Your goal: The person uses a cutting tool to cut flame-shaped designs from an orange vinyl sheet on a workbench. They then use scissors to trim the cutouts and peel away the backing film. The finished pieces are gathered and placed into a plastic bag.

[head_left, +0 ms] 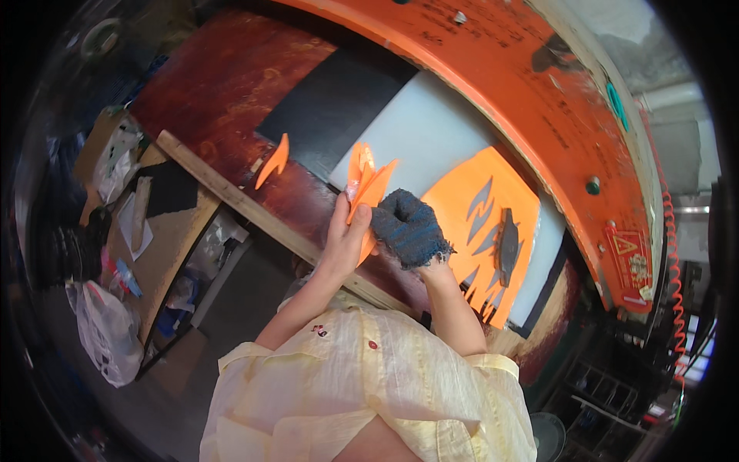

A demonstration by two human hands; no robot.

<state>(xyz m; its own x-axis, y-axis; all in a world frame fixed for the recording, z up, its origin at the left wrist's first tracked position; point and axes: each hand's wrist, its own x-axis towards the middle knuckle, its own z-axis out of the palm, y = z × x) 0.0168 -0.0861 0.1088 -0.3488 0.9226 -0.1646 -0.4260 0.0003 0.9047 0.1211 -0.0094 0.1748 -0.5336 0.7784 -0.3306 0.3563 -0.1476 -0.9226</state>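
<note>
Left of the orange slotted sheet [512, 189]: my left hand [346, 242] clasps thin orange strips [374, 185], long axis and tips pointing away; gloved right hand [408, 233] curled, contents unclear.

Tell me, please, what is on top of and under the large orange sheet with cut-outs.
A dark block lies on the orange sheet. Underneath, a pale board shows beyond its edges; anything else beneath its solid parts is covered.
</note>
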